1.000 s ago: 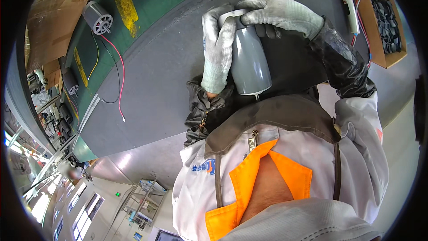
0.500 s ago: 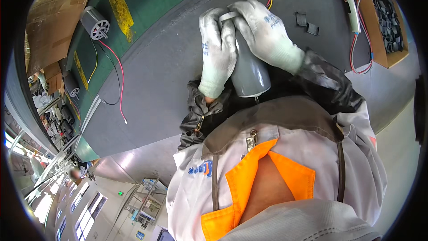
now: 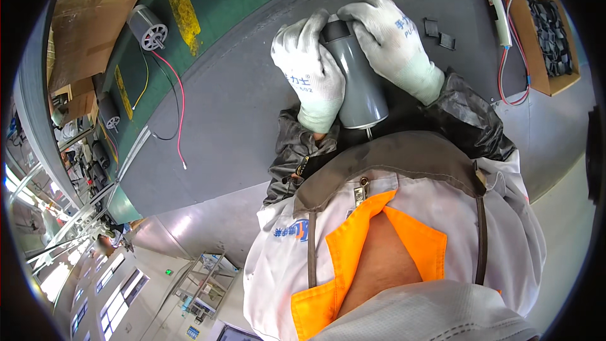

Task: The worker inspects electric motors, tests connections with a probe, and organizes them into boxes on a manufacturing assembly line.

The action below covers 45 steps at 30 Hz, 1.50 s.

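A grey cylindrical electric motor [image 3: 361, 85] lies on the dark mat, its short shaft pointing toward my body. Around its far end sits a black curved piece [image 3: 336, 31]. My left hand [image 3: 309, 57], in a white glove, is closed along the motor's left side, its fingers curled near the black piece. The gloved right hand [image 3: 392, 36] grips the far right side, with bent fingertips by the same piece. Its fingers partly hide the motor's far end. Two small black curved clips [image 3: 439, 33] lie on the mat to the right of that hand.
A cardboard box [image 3: 540, 44] full of black clips stands at the right, beside a red-and-white tool [image 3: 497, 9] with cables. Another motor [image 3: 148, 28] with loose wires rests on the green belt [image 3: 218, 0] at the left. Cardboard [image 3: 95, 22] stands beyond it.
My left hand has turned and spread lower along the motor's side. The right hand has shifted slightly right and down. The black piece at the motor's far end now shows more plainly.
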### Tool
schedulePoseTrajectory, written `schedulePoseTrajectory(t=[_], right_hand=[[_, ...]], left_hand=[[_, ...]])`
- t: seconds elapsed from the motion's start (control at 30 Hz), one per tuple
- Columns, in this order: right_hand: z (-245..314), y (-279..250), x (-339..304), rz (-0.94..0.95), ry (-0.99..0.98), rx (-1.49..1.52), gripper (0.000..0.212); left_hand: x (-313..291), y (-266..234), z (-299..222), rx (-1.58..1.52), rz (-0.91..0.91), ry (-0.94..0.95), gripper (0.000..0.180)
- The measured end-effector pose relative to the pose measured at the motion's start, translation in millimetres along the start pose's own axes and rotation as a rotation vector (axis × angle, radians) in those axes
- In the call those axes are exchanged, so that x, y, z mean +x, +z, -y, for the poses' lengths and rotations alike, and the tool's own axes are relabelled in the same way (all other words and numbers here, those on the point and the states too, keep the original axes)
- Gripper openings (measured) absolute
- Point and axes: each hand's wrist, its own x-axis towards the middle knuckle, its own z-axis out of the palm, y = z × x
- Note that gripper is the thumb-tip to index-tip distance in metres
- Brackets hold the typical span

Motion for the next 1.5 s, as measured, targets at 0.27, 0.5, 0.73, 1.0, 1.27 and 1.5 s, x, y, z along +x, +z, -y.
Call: schedulePoseTrajectory(t=[0.27,0.5,0.73,1.0,1.27,1.5], right_hand=[[5.7,2.7,8.0,0.074,-0.012,-0.107,0.021],[34.1,38.0,-7.3,-0.118,-0.087,0.131,0.025],[18.7,-25.7,-26.0,0.074,-0.248,0.031,0.024],[-104.9,-99.7,-50.4,0.280,-0.041,-0.696,0.020],[-48.1,-91.0,-25.9,0.055,0.598,0.334,0.022],[-2.6,-38.0,-2.5,0.094,0.685,0.729,0.020]], left_hand=[[3.9,4.5,-2.2,-0.088,-0.060,-0.114,0.041],[-35.7,-13.7,16.8,-0.503,-0.210,-0.613,0.033],[-47.8,-75.8,-5.7,-0.734,-0.066,-0.841,0.046],[-38.3,-12.0,15.0,-0.631,-0.148,-0.538,0.037],[-13.1,36.9,-10.0,-1.188,0.007,-0.760,0.040],[-15.7,40.2,-2.3,-1.148,0.027,-0.720,0.037]])
